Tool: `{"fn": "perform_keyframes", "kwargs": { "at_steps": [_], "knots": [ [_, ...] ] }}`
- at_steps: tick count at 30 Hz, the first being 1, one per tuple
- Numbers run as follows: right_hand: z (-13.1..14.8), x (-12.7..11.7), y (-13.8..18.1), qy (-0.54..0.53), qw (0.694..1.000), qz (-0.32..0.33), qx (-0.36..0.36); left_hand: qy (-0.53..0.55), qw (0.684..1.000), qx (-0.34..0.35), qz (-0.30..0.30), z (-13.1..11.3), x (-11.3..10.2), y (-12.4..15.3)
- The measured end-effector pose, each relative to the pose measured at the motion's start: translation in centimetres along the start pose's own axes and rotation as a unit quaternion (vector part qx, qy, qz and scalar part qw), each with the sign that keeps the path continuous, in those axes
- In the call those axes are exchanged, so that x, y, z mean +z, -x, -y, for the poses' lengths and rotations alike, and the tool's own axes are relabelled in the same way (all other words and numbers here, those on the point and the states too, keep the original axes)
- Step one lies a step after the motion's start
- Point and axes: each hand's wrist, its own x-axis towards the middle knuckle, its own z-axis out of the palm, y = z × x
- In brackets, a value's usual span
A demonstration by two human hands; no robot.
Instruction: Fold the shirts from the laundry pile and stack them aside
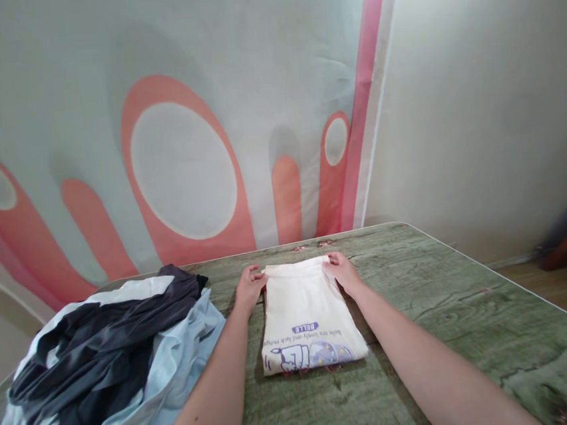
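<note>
Cream folded garment point(304, 297) lies flat on the wood-patterned table point(452, 296), BELLE print at near end. Left hand point(249, 289) pinches its far left corner; right hand point(344, 275), far right. Clothes pile point(121, 348) at left.

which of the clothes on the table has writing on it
The folded cream cloth between the left hand and the right hand: it has "BELLE" printed on it, while the heaped clothes show no visible lettering.
</note>
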Motion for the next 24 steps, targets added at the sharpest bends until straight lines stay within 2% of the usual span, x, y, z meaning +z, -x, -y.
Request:
{"fn": "perform_keyframes", "kwargs": {
  "at_steps": [3, 6, 10, 16, 20, 24],
  "knots": [
    [0.3, -0.1, -0.2, 0.002, 1.0, -0.002, -0.01, 0.003, 1.0, 0.002, 0.012, -0.1, -0.1, -0.2],
    [0.9, 0.2, -0.4, 0.003, 1.0, -0.008, -0.024, 0.007, 1.0, 0.015, -0.011, -0.1, -0.1, -0.6],
    [1.6, 0.3, 0.0, 0.005, 1.0, 0.019, -0.003, 0.01, 1.0, 0.003, -0.01, -0.2, -0.2, -0.5],
    [3.4, -1.7, 1.1, -0.014, 0.987, 0.141, 0.08, 0.008, 0.993, -0.066, 0.094, -1.3, -0.3, 0.8],
    [5.1, -3.4, 2.1, -0.036, 0.969, 0.213, 0.119, 0.009, 0.989, -0.092, 0.117, -2.1, -0.1, 1.3],
    [6.1, -4.0, 2.7, -0.05, 0.949, 0.281, 0.132, 0.015, 0.985, -0.109, 0.135, -2.7, 0.1, 1.7]
  ]
}}
